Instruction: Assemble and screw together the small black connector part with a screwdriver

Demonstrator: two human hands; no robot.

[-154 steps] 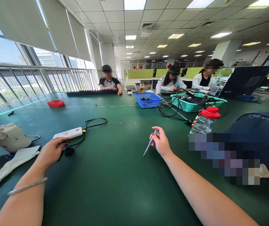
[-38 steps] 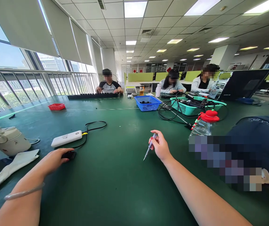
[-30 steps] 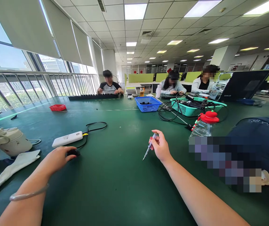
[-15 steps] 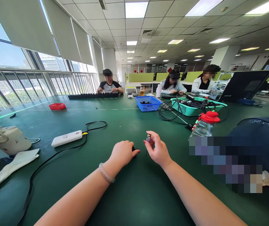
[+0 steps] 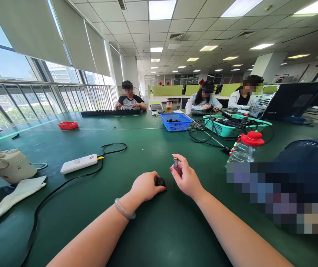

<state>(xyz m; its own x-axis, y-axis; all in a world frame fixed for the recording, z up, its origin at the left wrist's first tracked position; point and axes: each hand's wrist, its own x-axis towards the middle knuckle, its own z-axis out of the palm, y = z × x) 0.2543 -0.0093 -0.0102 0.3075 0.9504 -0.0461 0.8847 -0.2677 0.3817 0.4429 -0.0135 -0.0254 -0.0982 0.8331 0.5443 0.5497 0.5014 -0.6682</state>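
Observation:
My left hand (image 5: pixel 145 186), with a pale bangle at the wrist, is closed around a small black part (image 5: pixel 159 181) just above the green tabletop. The fingers cover some of that part, and I cannot make out its exact kind. To its right, my right hand (image 5: pixel 187 178) grips a small screwdriver (image 5: pixel 176 163) by its purplish handle, held upright. The handle's gold-coloured end points up and the thin dark shaft points down. A short gap separates the screwdriver from the black part.
Ahead stand a blue basket (image 5: pixel 176 123) with black pieces and a green basket (image 5: pixel 222 130) full of cables. A red-capped bottle (image 5: pixel 242 154) is at right. A white power bank (image 5: pixel 79 164) with a black cable lies left, a red tray (image 5: pixel 68 125) beyond. Several people sit across the table.
My left hand has turned and lowered slightly, so more of the black part shows between thumb and fingers. The right hand with the screwdriver has hardly moved.

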